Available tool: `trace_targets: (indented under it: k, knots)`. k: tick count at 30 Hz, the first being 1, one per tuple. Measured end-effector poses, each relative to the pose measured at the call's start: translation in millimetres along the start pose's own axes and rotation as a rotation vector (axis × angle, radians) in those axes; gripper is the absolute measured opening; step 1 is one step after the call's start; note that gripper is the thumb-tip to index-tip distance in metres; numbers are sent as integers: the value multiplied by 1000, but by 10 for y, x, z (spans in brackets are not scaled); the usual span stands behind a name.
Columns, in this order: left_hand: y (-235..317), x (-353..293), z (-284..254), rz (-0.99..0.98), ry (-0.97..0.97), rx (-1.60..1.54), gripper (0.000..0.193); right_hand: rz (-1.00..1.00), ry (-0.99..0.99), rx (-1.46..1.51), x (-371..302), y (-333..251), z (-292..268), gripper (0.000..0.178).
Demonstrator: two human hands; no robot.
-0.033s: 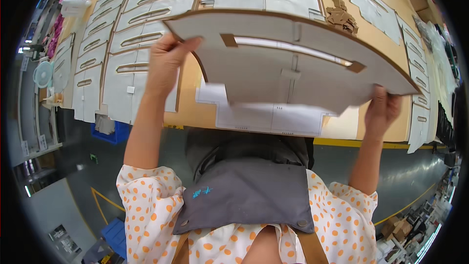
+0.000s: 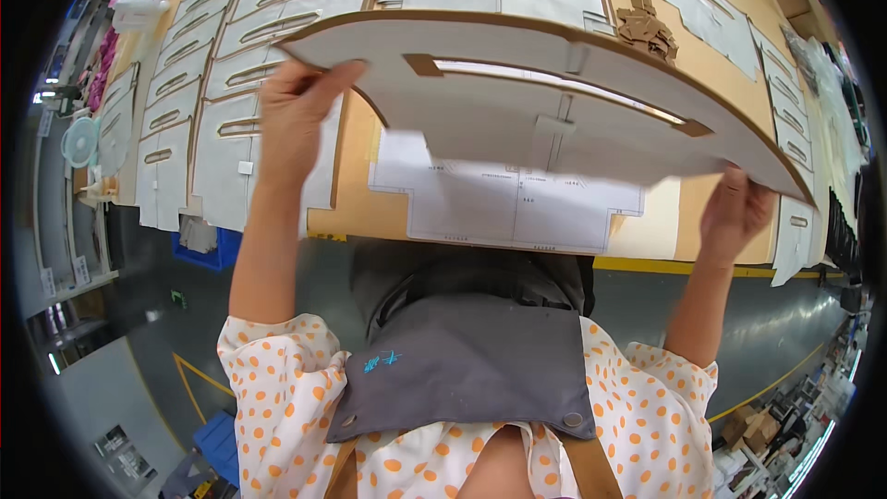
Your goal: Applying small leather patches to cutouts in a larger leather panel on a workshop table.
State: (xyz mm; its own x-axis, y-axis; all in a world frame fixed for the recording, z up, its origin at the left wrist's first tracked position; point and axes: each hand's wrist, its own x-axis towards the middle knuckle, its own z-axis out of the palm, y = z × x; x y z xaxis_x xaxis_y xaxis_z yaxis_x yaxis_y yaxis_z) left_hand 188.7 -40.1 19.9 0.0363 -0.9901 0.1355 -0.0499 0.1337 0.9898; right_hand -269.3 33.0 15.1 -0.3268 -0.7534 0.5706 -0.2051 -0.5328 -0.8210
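Note:
Between my hands, above the work table, I hold a large grey panel (image 2: 480,120) with brown edges. A long slot runs across it, with a brown patch at each end. My left hand (image 2: 300,115) pinches its left corner, thumb on top. At the lower right corner, my right hand (image 2: 736,211) is closed on the edge, with some fingers hidden. The panel is tilted and bows between the two grips; its near edge is blurred. Underneath lies a white paper pattern (image 2: 471,212) with printed lines, partly covered by the panel.
Rows of similar grey slotted pieces (image 2: 171,143) overlap on the table's left side, and more (image 2: 707,14) lie at the right. A heap of brown scraps (image 2: 644,28) sits beyond the panel. A small pale green fan (image 2: 81,140) stands far left. A blue bin (image 2: 208,249) is below the table edge.
My hands have moved farther apart, left hand leftward and right hand rightward. The panel's near edge has risen away from me, uncovering more of the paper pattern.

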Motion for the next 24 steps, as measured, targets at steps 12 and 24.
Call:
trace_targets:
  k: [12, 24]
  knots:
    - [-467, -920, -136, 591, -412, 786, 18, -348, -770, -779, -523, 263, -88, 19]
    - [-195, -990, 51, 364, -719, 1311, 71, -398, -1134, -908, -467, 147, 8, 56]
